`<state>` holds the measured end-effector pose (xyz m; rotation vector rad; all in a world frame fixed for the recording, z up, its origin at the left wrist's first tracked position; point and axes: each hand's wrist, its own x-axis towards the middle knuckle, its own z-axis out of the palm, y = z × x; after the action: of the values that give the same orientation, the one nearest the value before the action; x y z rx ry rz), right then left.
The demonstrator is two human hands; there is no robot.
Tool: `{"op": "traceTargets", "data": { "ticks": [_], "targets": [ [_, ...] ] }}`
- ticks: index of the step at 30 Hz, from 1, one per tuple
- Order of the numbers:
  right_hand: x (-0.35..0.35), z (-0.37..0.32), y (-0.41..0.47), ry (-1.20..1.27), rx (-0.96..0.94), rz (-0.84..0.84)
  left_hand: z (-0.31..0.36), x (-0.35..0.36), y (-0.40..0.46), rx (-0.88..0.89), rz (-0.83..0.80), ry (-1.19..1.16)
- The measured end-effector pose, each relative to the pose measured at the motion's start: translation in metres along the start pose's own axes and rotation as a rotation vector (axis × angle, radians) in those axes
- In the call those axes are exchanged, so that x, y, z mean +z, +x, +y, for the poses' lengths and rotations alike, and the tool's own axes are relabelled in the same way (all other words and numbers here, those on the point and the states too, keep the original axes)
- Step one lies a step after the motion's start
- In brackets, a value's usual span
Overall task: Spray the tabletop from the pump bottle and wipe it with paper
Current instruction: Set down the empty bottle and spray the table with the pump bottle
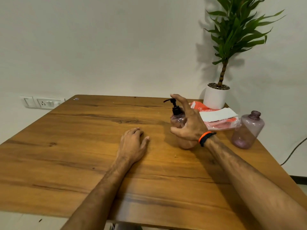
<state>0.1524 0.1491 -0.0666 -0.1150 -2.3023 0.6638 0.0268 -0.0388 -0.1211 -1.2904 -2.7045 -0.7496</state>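
A pink translucent pump bottle [178, 120] with a black pump head stands on the wooden tabletop [83, 146], right of centre. My right hand [189, 123] is wrapped round its body, thumb in front and fingertips showing past its far side. The index finger is raised just above the pump head. An orange and black band sits on that wrist. My left hand [132, 145] rests palm down on the table, left of the bottle, holding nothing. A white sheet of paper [217, 114] lies on an orange and clear plastic packet [221, 124] behind my right hand.
A second pink bottle [248, 130] without a cap stands near the table's right edge. A potted plant in a white pot [216, 97] occupies the far right corner. The wall carries a socket plate [42, 102] at left. A dark cable [294, 151] hangs off to the right.
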Motion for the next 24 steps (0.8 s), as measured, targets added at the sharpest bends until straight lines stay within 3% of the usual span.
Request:
{"op": "traceTargets", "data": {
  "ticks": [6, 16, 24],
  "targets": [
    [-0.016, -0.013, -0.016, -0.091, -0.042, -0.137, -0.017, -0.012, -0.008, -0.006, 0.0, 0.001],
    [-0.028, -0.022, -0.029, -0.143, -0.064, -0.193, -0.077, -0.044, -0.026, -0.098, 0.022, 0.043],
    [-0.027, -0.03, -0.028, -0.212, -0.066, -0.234, -0.074, -0.047, -0.029, -0.113, 0.027, 0.048]
  ]
}}
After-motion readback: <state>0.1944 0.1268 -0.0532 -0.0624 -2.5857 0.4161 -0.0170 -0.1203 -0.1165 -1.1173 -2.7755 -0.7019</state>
